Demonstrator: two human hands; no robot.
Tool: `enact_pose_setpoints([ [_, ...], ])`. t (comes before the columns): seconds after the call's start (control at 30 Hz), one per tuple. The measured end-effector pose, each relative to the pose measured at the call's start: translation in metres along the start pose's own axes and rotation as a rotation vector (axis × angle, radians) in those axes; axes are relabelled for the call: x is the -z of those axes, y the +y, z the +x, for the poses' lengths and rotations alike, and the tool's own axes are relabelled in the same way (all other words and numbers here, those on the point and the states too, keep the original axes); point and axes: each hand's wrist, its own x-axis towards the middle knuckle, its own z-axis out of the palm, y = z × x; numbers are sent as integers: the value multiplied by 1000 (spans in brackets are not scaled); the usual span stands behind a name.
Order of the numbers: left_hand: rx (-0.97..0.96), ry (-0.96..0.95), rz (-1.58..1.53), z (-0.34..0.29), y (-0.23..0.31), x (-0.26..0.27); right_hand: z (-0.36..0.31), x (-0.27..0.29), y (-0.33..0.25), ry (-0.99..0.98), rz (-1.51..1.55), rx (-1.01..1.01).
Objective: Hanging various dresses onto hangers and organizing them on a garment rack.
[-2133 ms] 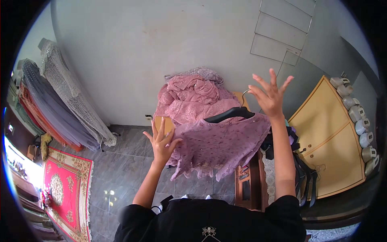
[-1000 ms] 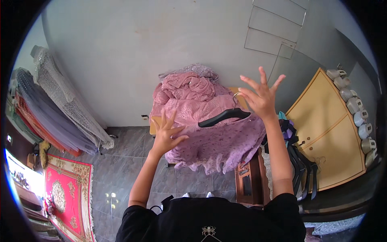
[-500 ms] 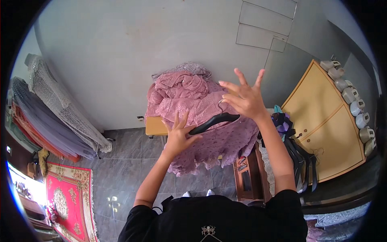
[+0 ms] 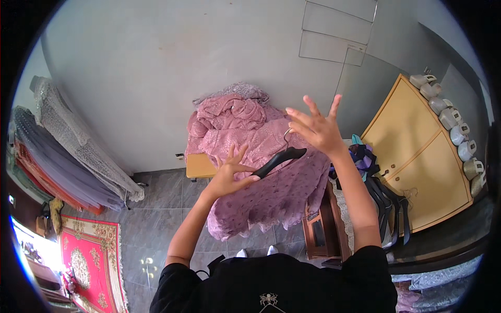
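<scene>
I hold a black clothes hanger (image 4: 281, 158) in the air in front of a heap of pink and mauve lace garments (image 4: 235, 122). My left hand (image 4: 227, 177) pinches one end of the hanger between thumb and index finger, its other fingers raised. At the metal hook, my right hand (image 4: 319, 134) has thumb and index finger closed, with the remaining fingers spread upward. Nothing hangs on the hanger. Beneath it, a mauve dotted skirt (image 4: 266, 203) drapes over the front of the heap and hangs toward the floor.
A yellow tabletop (image 4: 199, 165) shows under the heap. Gowns (image 4: 68, 146) hang along the left, beside a red patterned rug (image 4: 88, 261). To the right stand a brown wooden cabinet (image 4: 317, 235), several black hangers (image 4: 389, 203) and a yellow cupboard (image 4: 417, 156) with several irons on it.
The hanger is tilted a little more steeply, its left end lower. My left hand has shifted slightly right and down with it. My right hand stays at the hook; the whole view has shifted slightly.
</scene>
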Motion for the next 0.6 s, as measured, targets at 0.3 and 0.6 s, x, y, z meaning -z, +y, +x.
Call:
enact_pose_setpoints([
  [0.3,-363,-39,-111,75,11,9,-6,24,7,120,-94,7],
  [0.6,-644,-424,-303,124,20,-23,-5,60,-10,-44,-302,39],
])
